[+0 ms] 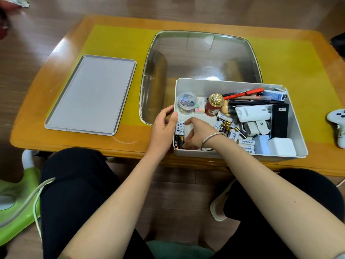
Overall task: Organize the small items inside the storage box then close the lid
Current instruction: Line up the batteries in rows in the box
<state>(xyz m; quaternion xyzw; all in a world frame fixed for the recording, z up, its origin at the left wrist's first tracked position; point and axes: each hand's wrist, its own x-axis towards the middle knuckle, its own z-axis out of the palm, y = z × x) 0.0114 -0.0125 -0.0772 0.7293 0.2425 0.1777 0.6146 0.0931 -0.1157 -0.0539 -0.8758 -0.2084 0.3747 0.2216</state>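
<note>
Surface: wooden desk (56, 141) with a yellow mat (115, 45) and a glass inset (201, 53) in the middle, over a wood-plank floor.
Storage box: white open storage box (298, 131) sits at the near edge of the desk, right of centre, partly over the glass inset.
Lid: grey lid (91, 94) lies flat on the desk, well apart to the left of the box.
Left hand: left hand (164, 129) grips the box's left wall, thumb over the rim inside, fingers curled round the outside.
Right hand: right hand (197, 132) reaches down into the near-left corner of the box, fingers bent toward the batteries there; whether it actually holds one I cannot tell. A silver bracelet (211, 139) is on its wrist.
Lined-up batteries: a few batteries (180, 133) lie side by side against the left wall, white ones beyond, black-and-gold ones nearer.
Loose batteries: a jumbled heap of batteries (233, 131) lies mid-box, several marked Heybright.
Other contents: round clear tub (187, 102) in the far-left corner, red bottle with gold cap (214, 105) beside it, pens (244, 93) along the far wall, white chargers (280, 146) at the near right.
Beside the box: white game controller (337, 126) on the desk's right edge.
</note>
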